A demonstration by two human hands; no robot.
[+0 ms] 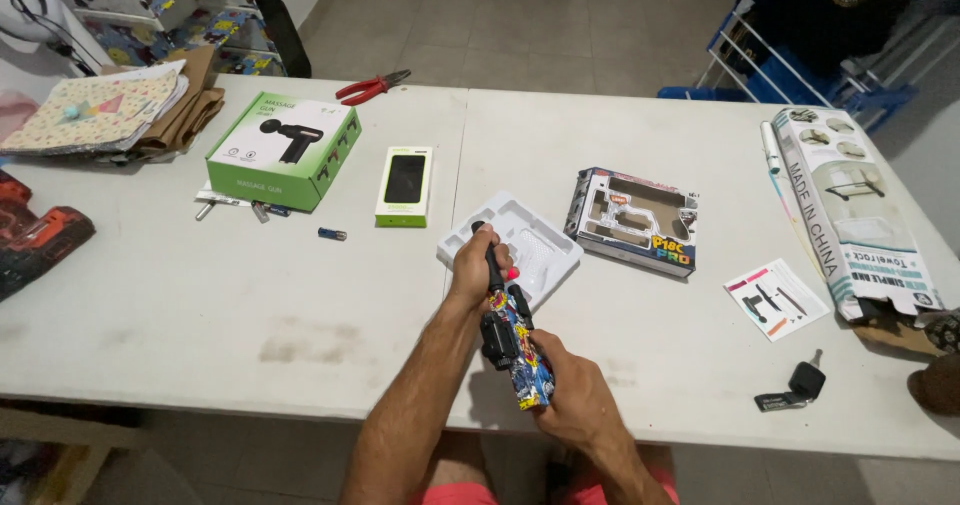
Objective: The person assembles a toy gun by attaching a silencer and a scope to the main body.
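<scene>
A white surface (250, 305) runs the width of the scene, with a red-and-black power tool (35, 237) at its far left edge and a stack of papers and brown card (110, 110) behind it. Moving right, a green box (282, 150) sits near a pair of red-handled pliers (372, 87), with loose batteries (332, 233) and a slim green-edged phone box (404, 185) beside it. At centre, near the person's edge of the surface, both hands hold a brightly patterned toy gun (515, 350), its long axis running from the near right up toward the far left. The left hand (475, 265) lies farther out, its grip closed round the dark barrel (492, 260), just over a white plastic tray (515, 245). The right hand (570, 390) is nearer the body, closed round the toy's handle end. To the right lie an opened printed carton (632, 220), a leaflet (775, 298), a key with a black fob (797, 383) and, at the far right, a long white box (850, 210).
</scene>
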